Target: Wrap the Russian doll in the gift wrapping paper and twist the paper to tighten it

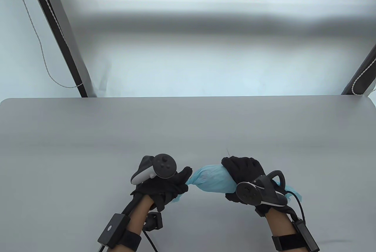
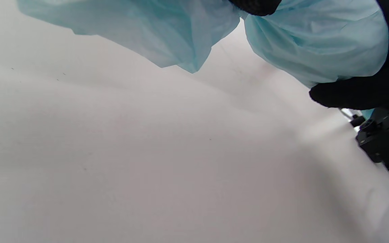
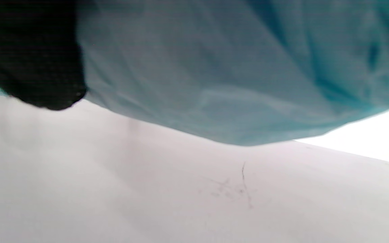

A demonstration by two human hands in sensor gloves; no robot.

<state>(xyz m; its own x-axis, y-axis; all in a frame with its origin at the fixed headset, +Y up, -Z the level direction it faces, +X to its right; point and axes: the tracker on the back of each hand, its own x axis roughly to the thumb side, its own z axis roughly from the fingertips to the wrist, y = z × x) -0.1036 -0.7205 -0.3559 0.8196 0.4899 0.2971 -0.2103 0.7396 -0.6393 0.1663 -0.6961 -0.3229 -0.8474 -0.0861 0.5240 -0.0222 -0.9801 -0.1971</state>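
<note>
A light blue paper bundle is held just above the grey table near its front edge; the doll inside is hidden by the wrapping. My right hand curls around the bundle's right part, and a loose paper end sticks out behind that hand. My left hand pinches the gathered paper end at the bundle's left tip. In the left wrist view the loose paper tail hangs beside the wrapped body. The right wrist view shows blue paper close above the table.
A black device on the right wrist shows at the left wrist view's right edge. Faint pen scratches mark the table under the bundle. Behind the table's far edge stand two dark slanted posts and a white backdrop.
</note>
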